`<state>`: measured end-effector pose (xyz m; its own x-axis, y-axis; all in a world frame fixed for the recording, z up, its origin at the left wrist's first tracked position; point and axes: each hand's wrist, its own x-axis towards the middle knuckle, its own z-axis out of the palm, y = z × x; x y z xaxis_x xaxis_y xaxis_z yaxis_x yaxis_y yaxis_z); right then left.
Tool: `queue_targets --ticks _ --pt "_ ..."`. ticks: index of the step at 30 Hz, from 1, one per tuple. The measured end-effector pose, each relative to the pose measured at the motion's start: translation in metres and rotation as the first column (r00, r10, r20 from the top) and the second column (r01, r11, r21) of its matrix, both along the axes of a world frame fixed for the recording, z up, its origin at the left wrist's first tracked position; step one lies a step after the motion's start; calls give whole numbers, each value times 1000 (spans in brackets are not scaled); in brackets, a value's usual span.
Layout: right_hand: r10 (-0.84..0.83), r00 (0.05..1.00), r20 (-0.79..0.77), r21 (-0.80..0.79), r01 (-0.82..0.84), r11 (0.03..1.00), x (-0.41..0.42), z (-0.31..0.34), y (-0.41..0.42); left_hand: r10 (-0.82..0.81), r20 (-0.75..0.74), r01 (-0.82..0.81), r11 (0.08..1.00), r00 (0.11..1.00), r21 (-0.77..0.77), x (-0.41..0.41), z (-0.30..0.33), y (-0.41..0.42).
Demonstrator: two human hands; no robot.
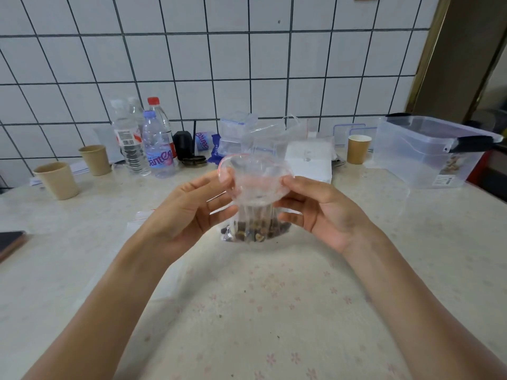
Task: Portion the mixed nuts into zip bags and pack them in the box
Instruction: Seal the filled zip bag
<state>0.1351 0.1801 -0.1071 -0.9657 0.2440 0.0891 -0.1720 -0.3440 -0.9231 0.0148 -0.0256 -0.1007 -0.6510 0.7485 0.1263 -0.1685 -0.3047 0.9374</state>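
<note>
A clear zip bag (255, 185) with a red zip strip stands upright at the table's middle, its mouth spread wide. Mixed nuts (255, 229) fill its bottom. My left hand (186, 212) pinches the bag's left rim between thumb and fingers. On the other side, my right hand (321, 212) pinches the right rim, lower fingers against the bag's side. The clear plastic box (428, 152) with a dark handle sits at the far right, lid off, some nuts showing through its wall.
Spare zip bags (247, 130) are heaped at the back centre, and another lies flat (142, 215) left of my hand. Water bottles (156, 141), paper cups (59, 179) (358, 148), a white packet (310, 160) and a phone (11, 242) stand around. A tiled wall is behind.
</note>
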Motion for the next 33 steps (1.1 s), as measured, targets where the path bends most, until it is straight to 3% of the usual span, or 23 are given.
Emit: queue_targets --ticks 6,8,11,14,16,20,25,29,33 --pt "-243 961 -128 168 263 950 -2 -2 -4 338 -164 -342 940 927 5 5 -2 4" --pt "-397 886 -241 314 458 832 -4 -7 -9 500 -299 -515 856 813 30 7 -4 7" --pt "-498 749 -437 465 662 588 -7 -13 -19 624 -557 -696 710 548 110 15 -7 11" --pt "-519 734 -439 474 679 560 -6 -11 -16 618 -651 -719 677 442 155 18 -7 11" --pt "-488 820 -299 470 572 672 -4 -7 -13 576 -661 -707 701 482 95 17 -7 12" --pt "-249 963 -98 346 268 899 0 1 -10 472 -514 -571 820 716 -43 19 -6 15" --pt "-59 996 -63 221 72 973 1 3 -6 367 -334 -410 910 868 -64 18 1 11" --pt "-134 989 -64 218 144 965 1 1 -6 364 -298 -385 923 883 -14 17 1 9" --pt "-404 894 -196 317 447 836 -2 -3 -5 482 -366 -495 867 796 65 12 1 7"
